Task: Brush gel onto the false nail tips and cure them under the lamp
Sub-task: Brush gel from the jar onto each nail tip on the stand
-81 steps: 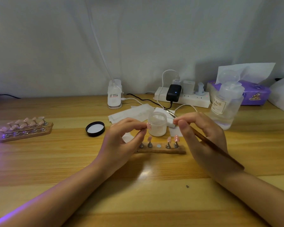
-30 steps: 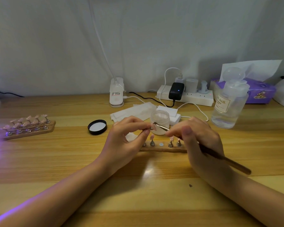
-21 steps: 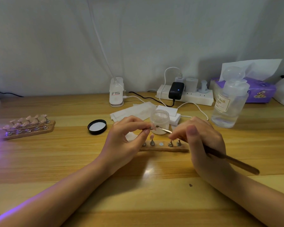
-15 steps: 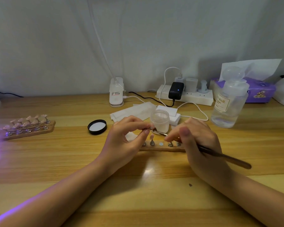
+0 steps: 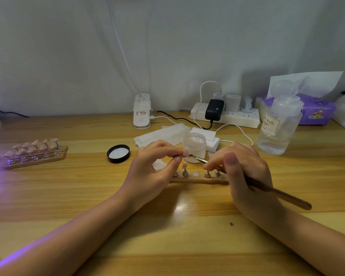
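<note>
Presently gel is being brushed onto a nail tip [image 5: 184, 154] being pinched in the left hand [image 5: 149, 172] above the wooden stand [image 5: 199, 179]; the brush [image 5: 267, 189] is being gripped by the right hand [image 5: 245, 172]. Returning the tip to its vacant magnet is being judged next, then curing.

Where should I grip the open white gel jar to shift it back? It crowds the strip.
Grip the round white gel jar around its side wall, coming from behind, on the wall side. Both hands and the metal-tipped brush block the front, and the open mouth rules out a top grip.
</note>
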### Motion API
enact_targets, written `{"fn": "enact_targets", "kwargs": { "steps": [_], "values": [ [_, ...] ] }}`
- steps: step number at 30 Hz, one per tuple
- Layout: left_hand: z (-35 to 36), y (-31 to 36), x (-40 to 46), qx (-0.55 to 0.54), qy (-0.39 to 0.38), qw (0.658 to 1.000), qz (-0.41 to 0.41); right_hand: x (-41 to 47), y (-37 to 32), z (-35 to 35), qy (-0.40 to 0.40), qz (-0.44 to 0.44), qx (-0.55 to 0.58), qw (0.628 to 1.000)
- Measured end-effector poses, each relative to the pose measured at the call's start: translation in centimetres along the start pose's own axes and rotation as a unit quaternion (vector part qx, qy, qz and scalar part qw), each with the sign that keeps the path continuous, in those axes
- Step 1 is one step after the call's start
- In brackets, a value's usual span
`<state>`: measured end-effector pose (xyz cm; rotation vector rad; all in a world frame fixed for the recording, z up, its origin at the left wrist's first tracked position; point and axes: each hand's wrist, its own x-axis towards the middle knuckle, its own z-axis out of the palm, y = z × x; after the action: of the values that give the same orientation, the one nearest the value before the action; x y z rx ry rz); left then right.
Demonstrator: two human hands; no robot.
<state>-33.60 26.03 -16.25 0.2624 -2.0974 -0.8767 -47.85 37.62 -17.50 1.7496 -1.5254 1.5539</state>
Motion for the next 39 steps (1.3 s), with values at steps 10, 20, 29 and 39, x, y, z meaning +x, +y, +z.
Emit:
{"fn": "enact_targets", "kwargs": {
  "steps": [10,20,29,39],
  "values": [
    [0.03,0.03,0.02,0.007,0.001,1.000,-0.005,-0.08,0.05,-0.03,0.000,0.009,0.002,1.000],
    [0.22,-0.04,0.00,0.016,0.002,1.000,-0.007,-0.07,0.05,-0.05,-0.002,0.009,0.005,1.000],
    [0.09,-0.08,0.14,0.018,0.004,1.000,0.000,0.03,0.12,0.20,-0.023,0.012,0.006,1.000],
    [-0.04,-0.06,0.14,-0.019,0.033,0.999,0.012,0.16,-0.44,-0.46,-0.022,0.091,0.066,0.993]
  ]
}}
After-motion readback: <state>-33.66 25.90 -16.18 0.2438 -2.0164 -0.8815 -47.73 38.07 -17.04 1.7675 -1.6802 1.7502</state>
